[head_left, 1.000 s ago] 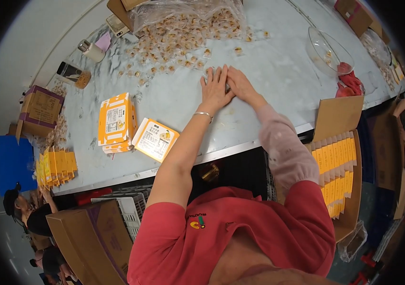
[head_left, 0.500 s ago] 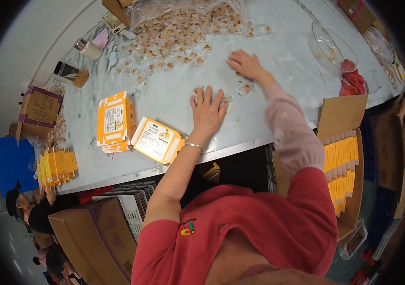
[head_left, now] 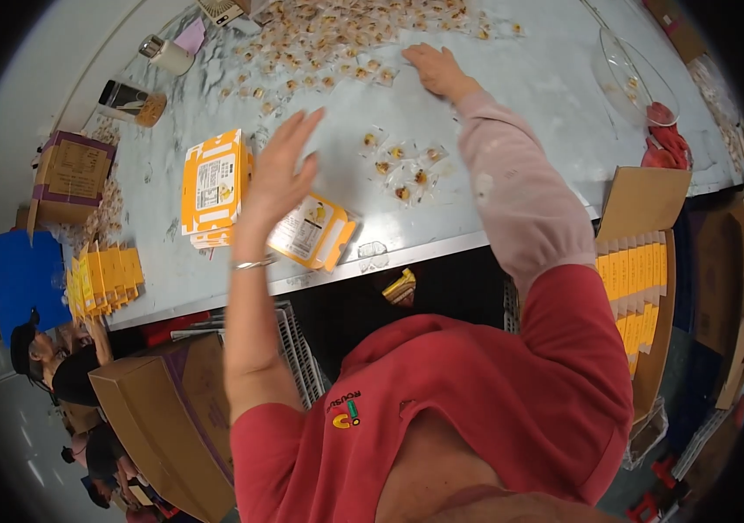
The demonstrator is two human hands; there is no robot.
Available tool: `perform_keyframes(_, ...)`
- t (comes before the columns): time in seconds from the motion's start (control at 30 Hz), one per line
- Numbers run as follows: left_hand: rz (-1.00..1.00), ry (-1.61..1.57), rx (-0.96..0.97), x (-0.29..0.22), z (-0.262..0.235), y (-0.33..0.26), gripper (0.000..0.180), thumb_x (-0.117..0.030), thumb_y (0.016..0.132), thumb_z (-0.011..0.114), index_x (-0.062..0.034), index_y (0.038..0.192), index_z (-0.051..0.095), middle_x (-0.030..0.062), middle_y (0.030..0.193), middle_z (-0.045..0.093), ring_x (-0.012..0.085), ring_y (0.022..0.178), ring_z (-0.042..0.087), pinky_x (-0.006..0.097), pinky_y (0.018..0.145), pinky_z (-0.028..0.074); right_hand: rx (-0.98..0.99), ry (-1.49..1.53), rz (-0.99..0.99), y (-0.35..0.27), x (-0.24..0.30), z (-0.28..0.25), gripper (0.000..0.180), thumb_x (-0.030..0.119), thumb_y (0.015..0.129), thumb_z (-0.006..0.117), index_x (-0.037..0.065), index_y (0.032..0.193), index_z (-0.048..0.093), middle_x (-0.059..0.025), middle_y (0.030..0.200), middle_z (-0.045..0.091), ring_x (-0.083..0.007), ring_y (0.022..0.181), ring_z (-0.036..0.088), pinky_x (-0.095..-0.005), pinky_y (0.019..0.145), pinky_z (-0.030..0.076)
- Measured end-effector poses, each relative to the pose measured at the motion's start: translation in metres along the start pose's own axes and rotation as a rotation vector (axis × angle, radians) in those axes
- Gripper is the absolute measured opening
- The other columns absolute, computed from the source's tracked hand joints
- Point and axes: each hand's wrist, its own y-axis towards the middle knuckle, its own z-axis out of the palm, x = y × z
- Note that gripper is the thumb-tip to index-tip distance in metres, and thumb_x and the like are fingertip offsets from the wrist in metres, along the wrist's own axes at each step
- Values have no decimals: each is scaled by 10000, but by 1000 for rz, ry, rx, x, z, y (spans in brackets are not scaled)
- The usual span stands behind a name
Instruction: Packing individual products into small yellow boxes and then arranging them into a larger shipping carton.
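My left hand [head_left: 278,174] is raised above the table beside the boxes, slightly blurred, with its fingers stretched and nothing in them. Under its wrist lies a flat-lying orange and white carton [head_left: 309,228], partly hidden by the arm. A stack of similar cartons [head_left: 215,185] stands just to its left. My right hand [head_left: 440,71] reaches forward to the near edge of a big pile of small clear-wrapped pieces [head_left: 337,39], fingers extended, palm down. Between my hands and nearer to me sits a loose cluster of several wrapped pieces [head_left: 402,166], touched by neither hand.
A tumbler [head_left: 132,103] and a white bottle [head_left: 165,55] stand at the left. Upright yellow cartons [head_left: 106,279] line the near left edge. An open cardboard box of yellow cartons [head_left: 642,200] is at the right, below a clear bowl [head_left: 638,78] and red cloth [head_left: 667,139]. Other people work at lower left.
My left hand has lifted off the small cluster and swung left toward the cartons. My right hand has moved forward to the pile's edge. The cluster between them now lies uncovered.
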Motion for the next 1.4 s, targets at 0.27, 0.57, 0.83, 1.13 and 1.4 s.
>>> perform_keyframes(0.27, -221, 368, 541, 16, -27, -83, 1061, -160, 502, 849, -257, 1406, 302, 139, 1470, 239, 344, 1350, 229, 428, 1097, 260, -114, 22, -124, -66, 6, -54, 367, 62, 765, 558, 138, 1124, 576, -57, 1158, 556, -264, 1123, 483, -474, 954, 369)
perform_keyframes(0.57, -149, 524, 559, 22, 11, -74, 1228, -233, 375, 896, -350, 1408, 243, 73, 1513, 137, 351, 1385, 107, 577, 1054, 247, 148, 429, -387, -22, 107, 12, 205, 167, 762, 639, 70, 941, 656, -126, 893, 570, -313, 902, 557, -381, 805, 453)
perform_keyframes(0.83, -74, 344, 289, 49, 22, -84, 1090, -453, 423, 839, -169, 1359, 357, 193, 1242, 401, 372, 1205, 369, 465, 998, 356, -25, 379, -245, -79, 92, -40, 387, 350, 853, 564, 86, 1134, 585, -129, 1213, 532, -340, 1149, 473, -412, 960, 376)
perform_keyframes(1.13, -7, 209, 142, 51, 45, -90, 1121, -457, 444, 823, 16, 1332, 327, 241, 1238, 411, 398, 1191, 361, 446, 1020, 316, 62, 86, 9, -114, 117, -42, 548, 512, 864, 485, 230, 1331, 430, -43, 1449, 308, -307, 1361, 210, -656, 1018, 153)
perform_keyframes(1.4, -109, 235, 215, 48, 52, -78, 1209, -475, 436, 819, 36, 1377, 255, 252, 1279, 388, 405, 1217, 331, 456, 1036, 301, 52, -82, 219, -113, 30, -39, 543, 533, 851, 491, 227, 1299, 471, -42, 1429, 344, -316, 1346, 243, -661, 1004, 154)
